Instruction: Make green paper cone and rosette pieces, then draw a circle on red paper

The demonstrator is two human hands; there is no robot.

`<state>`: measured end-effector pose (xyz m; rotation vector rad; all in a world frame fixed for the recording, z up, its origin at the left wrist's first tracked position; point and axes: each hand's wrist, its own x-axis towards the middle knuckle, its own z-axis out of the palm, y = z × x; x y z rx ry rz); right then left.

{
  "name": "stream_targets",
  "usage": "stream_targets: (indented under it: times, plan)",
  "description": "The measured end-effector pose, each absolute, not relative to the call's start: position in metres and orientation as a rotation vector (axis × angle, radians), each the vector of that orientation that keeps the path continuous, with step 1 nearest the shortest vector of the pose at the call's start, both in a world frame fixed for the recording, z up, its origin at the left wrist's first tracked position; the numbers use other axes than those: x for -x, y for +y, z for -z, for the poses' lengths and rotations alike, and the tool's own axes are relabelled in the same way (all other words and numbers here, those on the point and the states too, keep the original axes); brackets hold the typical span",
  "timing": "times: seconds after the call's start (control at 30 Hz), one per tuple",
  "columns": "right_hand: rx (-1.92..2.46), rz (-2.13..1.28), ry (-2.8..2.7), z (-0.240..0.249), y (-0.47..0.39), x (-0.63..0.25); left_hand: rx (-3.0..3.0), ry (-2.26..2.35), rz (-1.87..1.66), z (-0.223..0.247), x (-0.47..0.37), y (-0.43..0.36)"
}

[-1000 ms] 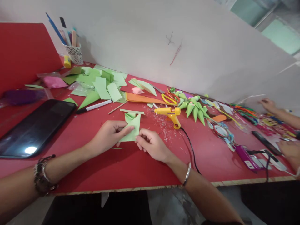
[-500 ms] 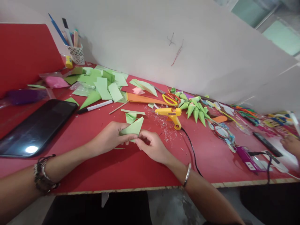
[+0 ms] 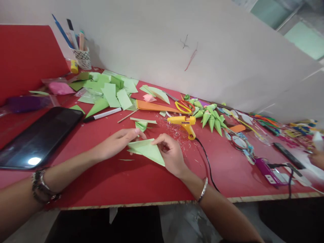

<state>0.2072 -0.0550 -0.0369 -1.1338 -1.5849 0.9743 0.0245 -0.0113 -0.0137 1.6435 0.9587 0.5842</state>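
Observation:
A folded light green paper (image 3: 148,149) is between my hands over the red table (image 3: 113,189). My right hand (image 3: 170,155) pinches its upper right edge, thumb and fingers closed on it. At the paper's left end is my left hand (image 3: 117,143), its thumb and forefinger raised and apart; its other fingers are partly hidden behind the paper. Just beyond my left fingertips lies a small folded green piece (image 3: 141,126), beside a narrow green strip (image 3: 143,120). A yellow glue gun (image 3: 186,125) rests to the right.
A black phone (image 3: 43,135) lies at left. Behind are green paper pieces (image 3: 110,94), a pen (image 3: 103,114), scissors (image 3: 184,107) and green paper cones (image 3: 211,118). A black cable (image 3: 209,162) runs to the front edge. Another person's hand (image 3: 317,158) shows at far right.
The green paper has turned, its point now towards the lower right. My left thumb has lifted off it, and my right hand has moved up to its top edge.

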Motion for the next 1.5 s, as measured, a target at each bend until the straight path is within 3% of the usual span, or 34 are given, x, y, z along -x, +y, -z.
stream_targets:
  times: [0.2, 0.73, 1.27, 1.5]
  plan:
    - [1.046, -0.845, -1.760, 0.031, -0.053, -0.208, -1.455, 0.834, -0.515, 0.013, -0.027, -0.010]
    - [0.850, -1.270, -1.776, 0.026, -0.059, -0.211, -1.153, 0.924, -0.693, 0.018, -0.028, -0.006]
    - [1.002, -1.145, -1.590, 0.028, -0.058, -0.207, -1.015, 0.829, -0.750, 0.017, -0.031, -0.008]
    - [1.008, -1.151, -1.633, 0.033, -0.055, -0.206, -0.965, 0.815, -0.932, 0.023, -0.028, -0.004]
